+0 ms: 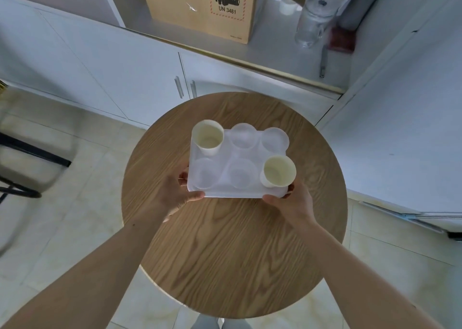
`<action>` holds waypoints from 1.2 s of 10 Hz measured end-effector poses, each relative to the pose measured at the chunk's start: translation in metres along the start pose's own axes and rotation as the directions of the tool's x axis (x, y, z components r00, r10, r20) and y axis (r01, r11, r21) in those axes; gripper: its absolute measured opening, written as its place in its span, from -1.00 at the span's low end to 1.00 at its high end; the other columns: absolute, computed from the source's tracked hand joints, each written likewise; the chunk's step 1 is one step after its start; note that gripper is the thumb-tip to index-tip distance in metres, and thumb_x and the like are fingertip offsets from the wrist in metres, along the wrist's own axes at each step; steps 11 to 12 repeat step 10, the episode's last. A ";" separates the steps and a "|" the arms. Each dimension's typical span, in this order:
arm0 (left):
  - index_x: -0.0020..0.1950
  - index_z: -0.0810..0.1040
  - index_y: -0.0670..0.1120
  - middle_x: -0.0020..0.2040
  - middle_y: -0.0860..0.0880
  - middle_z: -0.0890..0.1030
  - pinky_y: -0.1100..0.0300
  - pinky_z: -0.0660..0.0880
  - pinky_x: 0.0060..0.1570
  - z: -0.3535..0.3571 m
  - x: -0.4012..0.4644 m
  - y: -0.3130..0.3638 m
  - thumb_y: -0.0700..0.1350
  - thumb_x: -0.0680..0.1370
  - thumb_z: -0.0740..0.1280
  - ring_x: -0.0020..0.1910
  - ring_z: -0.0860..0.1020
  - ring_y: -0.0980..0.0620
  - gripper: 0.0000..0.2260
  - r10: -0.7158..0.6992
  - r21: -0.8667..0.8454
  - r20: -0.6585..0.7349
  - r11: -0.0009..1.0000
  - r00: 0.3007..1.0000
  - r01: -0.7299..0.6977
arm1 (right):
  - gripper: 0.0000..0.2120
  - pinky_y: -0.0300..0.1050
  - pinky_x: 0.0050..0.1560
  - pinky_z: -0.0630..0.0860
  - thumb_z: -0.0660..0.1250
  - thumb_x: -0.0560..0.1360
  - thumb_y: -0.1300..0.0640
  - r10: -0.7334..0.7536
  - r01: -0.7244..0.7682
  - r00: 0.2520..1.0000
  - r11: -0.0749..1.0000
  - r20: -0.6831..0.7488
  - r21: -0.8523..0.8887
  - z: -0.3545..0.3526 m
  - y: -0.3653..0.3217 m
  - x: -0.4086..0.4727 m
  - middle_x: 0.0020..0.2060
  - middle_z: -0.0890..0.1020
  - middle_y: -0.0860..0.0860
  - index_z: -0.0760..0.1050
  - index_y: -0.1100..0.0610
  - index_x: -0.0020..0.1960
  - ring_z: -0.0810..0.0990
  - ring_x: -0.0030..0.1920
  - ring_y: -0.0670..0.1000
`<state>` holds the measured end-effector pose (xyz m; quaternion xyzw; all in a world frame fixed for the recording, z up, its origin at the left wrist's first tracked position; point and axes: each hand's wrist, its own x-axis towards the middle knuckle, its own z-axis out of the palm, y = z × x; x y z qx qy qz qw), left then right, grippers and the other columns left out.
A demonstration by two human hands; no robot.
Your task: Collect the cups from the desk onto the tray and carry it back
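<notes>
Two paper cups (pixel 208 138) are seated in a white tray (pixel 235 192) with six round wells, one in the far-left well and the other (pixel 278 171) in the near-right well; the four remaining wells are seen empty; the tray is held over the middle of a round wooden tabletop (pixel 225 253), though whether it rests on the wood cannot be told; the left hand (pixel 175 193) is closed on the tray's near-left corner, thumb on the rim, fingers beneath; the right hand (pixel 295 201) is clamped likewise on the near-right corner; beyond, a cardboard box (pixel 200 5) is set on a white counter (pixel 275 53) above cabinet doors.
</notes>
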<state>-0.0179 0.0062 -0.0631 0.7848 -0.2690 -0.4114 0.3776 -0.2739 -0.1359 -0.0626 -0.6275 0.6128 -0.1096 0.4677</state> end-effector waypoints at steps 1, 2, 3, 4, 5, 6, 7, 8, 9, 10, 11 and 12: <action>0.02 0.51 0.20 0.01 -0.04 0.64 0.00 0.56 0.09 0.001 0.003 -0.005 -0.28 0.25 0.63 0.05 0.61 -0.06 -0.44 0.009 0.024 -0.004 1.000 1.000 -0.008 | -0.30 -0.03 0.06 0.53 0.63 0.21 0.05 -0.012 0.012 1.000 1.000 -0.007 -0.014 0.004 0.003 0.003 0.11 0.59 -0.03 0.44 0.07 0.29 0.57 0.10 0.03; 0.07 0.53 0.18 0.02 -0.05 0.65 0.04 0.56 0.09 0.002 0.007 -0.010 -0.28 0.23 0.64 0.05 0.62 -0.07 -0.43 0.020 0.048 -0.004 0.999 1.000 -0.020 | -0.35 -0.18 -0.10 0.47 0.63 0.23 0.07 0.000 -0.001 1.000 0.999 -0.007 -0.043 0.007 0.004 0.005 0.05 0.61 -0.03 0.48 0.10 0.25 0.59 0.06 0.02; 0.17 0.55 0.05 0.00 -0.01 0.66 0.23 0.49 -0.04 0.002 0.013 -0.010 -0.25 0.25 0.64 0.02 0.62 -0.01 -0.44 0.041 0.098 0.011 0.994 0.999 -0.042 | -0.40 -0.33 -0.25 0.37 0.63 0.23 0.07 0.003 -0.004 1.000 0.998 -0.010 -0.067 0.010 0.006 0.006 -0.01 0.62 -0.05 0.51 0.12 0.21 0.57 -0.02 -0.02; 0.24 0.55 0.02 -0.05 0.01 0.66 0.30 0.44 -0.14 0.001 0.017 -0.008 -0.24 0.26 0.63 -0.03 0.60 0.02 -0.40 0.055 0.141 0.022 0.988 0.998 -0.058 | -0.42 -0.37 -0.25 0.34 0.62 0.25 0.09 0.010 -0.011 1.000 0.997 -0.015 -0.073 0.012 0.008 0.006 -0.05 0.59 -0.08 0.50 0.13 0.20 0.53 -0.05 -0.05; 0.31 0.54 -0.02 -0.07 -0.01 0.67 0.28 0.46 -0.16 -0.002 0.017 -0.005 -0.26 0.28 0.62 -0.07 0.60 0.04 -0.37 0.052 0.166 0.029 0.984 0.998 -0.056 | -0.38 -0.19 -0.09 0.47 0.62 0.22 0.03 -0.001 -0.003 0.999 0.995 -0.039 -0.099 0.016 0.008 0.007 0.02 0.60 -0.03 0.50 0.11 0.21 0.56 0.03 0.01; 0.34 0.53 -0.03 -0.08 -0.01 0.67 0.26 0.47 -0.16 -0.003 0.017 -0.005 -0.25 0.29 0.61 -0.09 0.60 0.06 -0.36 0.029 0.178 0.042 0.983 0.999 -0.036 | -0.41 -0.19 -0.13 0.45 0.62 0.21 0.04 0.006 -0.010 0.999 0.995 -0.043 -0.097 0.020 0.007 0.006 -0.02 0.61 -0.02 0.52 0.12 0.17 0.57 0.03 0.03; 0.37 0.51 -0.04 -0.06 -0.02 0.68 0.20 0.50 -0.10 -0.004 0.017 -0.004 -0.25 0.30 0.61 -0.06 0.61 0.04 -0.34 0.013 0.185 0.041 0.983 0.999 -0.020 | -0.43 -0.20 -0.15 0.42 0.61 0.20 0.01 0.002 -0.007 0.999 0.995 -0.046 -0.097 0.024 0.008 0.007 -0.01 0.61 -0.01 0.53 0.10 0.14 0.58 0.03 0.04; 0.36 0.51 -0.01 -0.06 0.01 0.68 0.21 0.48 -0.11 -0.004 0.017 -0.004 -0.23 0.29 0.62 -0.07 0.61 0.07 -0.33 0.000 0.188 0.034 0.982 0.999 -0.007 | -0.42 -0.07 0.02 0.46 0.59 0.19 -0.05 0.016 -0.021 0.999 0.993 -0.044 -0.113 0.024 0.007 0.006 0.09 0.57 0.05 0.50 0.06 0.14 0.54 0.11 0.08; 0.36 0.51 -0.01 -0.04 0.02 0.68 0.19 0.51 -0.07 -0.003 0.021 -0.006 -0.22 0.28 0.63 -0.05 0.62 0.08 -0.32 -0.008 0.197 0.033 0.980 0.999 0.001 | -0.42 -0.09 0.03 0.42 0.59 0.23 -0.04 0.026 -0.027 1.000 0.994 -0.017 -0.104 0.024 0.009 0.008 0.13 0.53 0.07 0.48 0.08 0.16 0.52 0.12 0.06; 0.38 0.50 -0.04 -0.04 0.00 0.67 -0.03 0.57 0.10 -0.006 0.021 -0.010 -0.17 0.27 0.64 -0.03 0.62 0.02 -0.30 -0.046 0.202 0.011 0.978 0.999 0.043 | -0.40 -0.13 0.06 0.37 0.59 0.26 0.01 0.043 -0.044 0.999 0.991 -0.008 -0.125 0.015 0.005 0.001 0.19 0.47 0.08 0.46 0.12 0.23 0.45 0.09 0.01; 0.38 0.50 -0.04 -0.04 0.00 0.67 -0.03 0.57 0.10 -0.006 0.021 -0.010 -0.17 0.27 0.64 -0.03 0.62 0.02 -0.30 -0.046 0.202 0.011 0.978 0.999 0.043 | -0.40 -0.13 0.06 0.37 0.59 0.26 0.01 0.043 -0.044 0.999 0.991 -0.008 -0.125 0.015 0.005 0.001 0.19 0.47 0.08 0.46 0.12 0.23 0.45 0.09 0.01; 0.38 0.50 -0.04 -0.04 0.00 0.67 -0.03 0.57 0.10 -0.006 0.021 -0.010 -0.17 0.27 0.64 -0.03 0.62 0.02 -0.30 -0.046 0.202 0.011 0.978 0.999 0.043 | -0.40 -0.13 0.06 0.37 0.59 0.26 0.01 0.043 -0.044 0.999 0.991 -0.008 -0.125 0.015 0.005 0.001 0.19 0.47 0.08 0.46 0.12 0.23 0.45 0.09 0.01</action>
